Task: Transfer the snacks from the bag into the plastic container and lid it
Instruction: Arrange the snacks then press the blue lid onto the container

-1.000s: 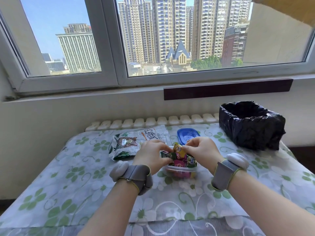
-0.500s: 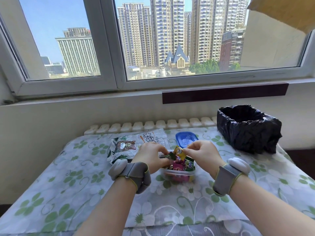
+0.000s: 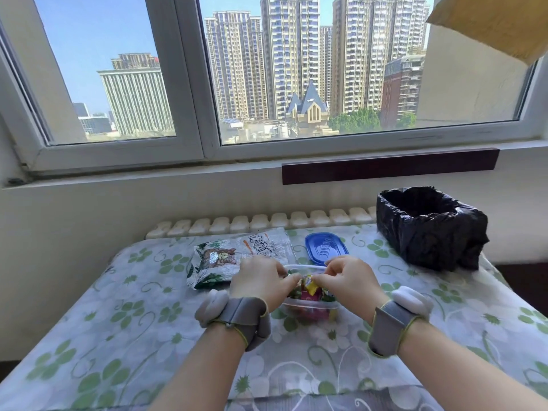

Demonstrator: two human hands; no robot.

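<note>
A clear plastic container (image 3: 321,305) stands in the middle of the table, filled with several wrapped snacks. My left hand (image 3: 261,280) and my right hand (image 3: 347,280) meet over it, both pinching a yellow wrapped snack (image 3: 310,286) that rests on top of the pile. The snack bag (image 3: 237,256), green and white, lies flat behind my left hand. The blue lid (image 3: 326,248) lies flat just behind the container, to the right of the bag.
A bin lined with a black bag (image 3: 430,226) stands at the back right of the table. The floral tablecloth (image 3: 118,321) covers the table. A white radiator (image 3: 261,222) runs along the back edge under the window sill.
Both hands have sunk lower with the yellow snack, from above the container down onto the pile inside it. The camera view has tilted slightly.
</note>
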